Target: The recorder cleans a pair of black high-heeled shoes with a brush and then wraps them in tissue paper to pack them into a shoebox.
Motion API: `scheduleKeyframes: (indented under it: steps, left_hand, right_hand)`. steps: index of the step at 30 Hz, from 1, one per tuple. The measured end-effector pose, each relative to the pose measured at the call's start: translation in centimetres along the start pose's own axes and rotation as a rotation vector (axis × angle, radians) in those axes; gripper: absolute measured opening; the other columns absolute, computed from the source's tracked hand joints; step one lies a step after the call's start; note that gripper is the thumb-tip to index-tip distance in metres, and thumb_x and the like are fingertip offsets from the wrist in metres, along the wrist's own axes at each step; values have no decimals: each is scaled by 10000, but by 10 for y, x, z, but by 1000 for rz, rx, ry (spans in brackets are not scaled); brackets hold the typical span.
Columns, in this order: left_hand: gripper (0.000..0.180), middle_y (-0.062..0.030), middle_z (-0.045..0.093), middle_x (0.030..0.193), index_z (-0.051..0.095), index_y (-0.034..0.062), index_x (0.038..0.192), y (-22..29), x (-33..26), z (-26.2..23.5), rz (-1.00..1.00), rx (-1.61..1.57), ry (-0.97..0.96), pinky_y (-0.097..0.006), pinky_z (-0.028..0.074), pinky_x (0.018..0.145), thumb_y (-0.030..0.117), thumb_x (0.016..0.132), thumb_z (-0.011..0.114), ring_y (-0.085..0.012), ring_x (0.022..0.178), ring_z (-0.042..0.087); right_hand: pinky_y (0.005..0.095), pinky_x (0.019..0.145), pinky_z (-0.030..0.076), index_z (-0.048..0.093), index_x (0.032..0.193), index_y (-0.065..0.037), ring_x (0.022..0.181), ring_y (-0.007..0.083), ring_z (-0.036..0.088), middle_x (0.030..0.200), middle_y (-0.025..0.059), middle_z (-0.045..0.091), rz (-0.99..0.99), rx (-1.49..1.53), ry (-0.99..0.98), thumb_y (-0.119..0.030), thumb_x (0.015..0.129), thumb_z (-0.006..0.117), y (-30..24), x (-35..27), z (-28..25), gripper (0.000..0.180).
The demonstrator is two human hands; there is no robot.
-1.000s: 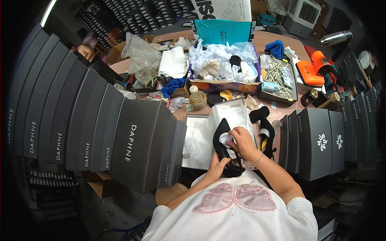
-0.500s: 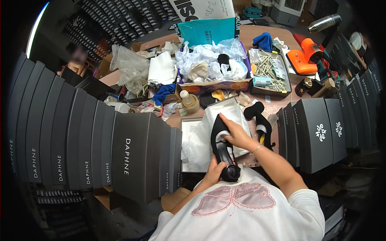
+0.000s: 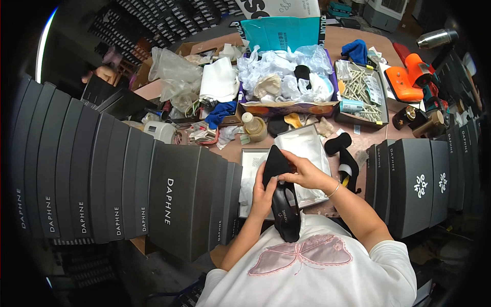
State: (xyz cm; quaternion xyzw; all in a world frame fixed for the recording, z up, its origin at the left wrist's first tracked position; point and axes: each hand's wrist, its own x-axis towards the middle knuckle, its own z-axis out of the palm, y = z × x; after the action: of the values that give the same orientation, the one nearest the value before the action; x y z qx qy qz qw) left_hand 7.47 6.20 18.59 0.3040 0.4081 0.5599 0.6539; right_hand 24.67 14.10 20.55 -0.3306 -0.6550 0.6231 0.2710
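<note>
Shoe (image 3: pixel 284 204), black, now raised off the open box (image 3: pixel 312 148), toe up. Left hand (image 3: pixel 264 192) clasps its side; right hand (image 3: pixel 303 173) has closed over the toe, sole toward the chest.

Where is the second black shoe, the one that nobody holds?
In the head view, the second black shoe lies on the table right of the open white-lined shoe box, beside the right hand, in front of the grey boxes.
</note>
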Motion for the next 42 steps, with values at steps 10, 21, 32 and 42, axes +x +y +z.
scheduleKeyframes:
  steps: [10, 21, 32, 42]
  left_hand:
    - [449, -119, 607, 1139, 471, -22, 1277, -24, 20, -4, 173, 521, 186, -290, 448, 910, 205, 924, 630, -176, 1048, 575]
    - [687, -261, 475, 1292, 372, 3, 1400, 5, 27, -49, 253, 1179, 399, -428, 393, 1006, 168, 819, 700, -403, 1203, 471]
    - [552, -135, 497, 1337, 443, 13, 1354, -13, 93, 17, 123, 273, 39, -389, 390, 1029, 176, 882, 677, -258, 1228, 487]
    - [314, -53, 638, 992, 576, 7, 1170, -12, 114, 56, -108, 328, -97, -277, 482, 780, 93, 877, 647, -105, 867, 583]
  right_hand:
    - [361, 827, 493, 399, 1369, -10, 965, 287, 618, 1135, 227, 585, -73, -233, 231, -167, 832, 665, 37, 6, 13, 619]
    - [457, 1058, 339, 326, 1407, 31, 1274, 398, 427, 1370, 270, 439, -119, -996, 1098, -320, 812, 708, 64, 162, -285, 790]
    - [244, 723, 445, 602, 1030, -13, 816, 70, 525, 913, 5, 610, -362, 195, 858, -144, 915, 564, 16, 127, -238, 179]
    - [340, 952, 430, 522, 1175, -17, 1153, 182, 523, 1271, 117, 521, 3, 379, 456, -167, 817, 723, 36, -87, -69, 438]
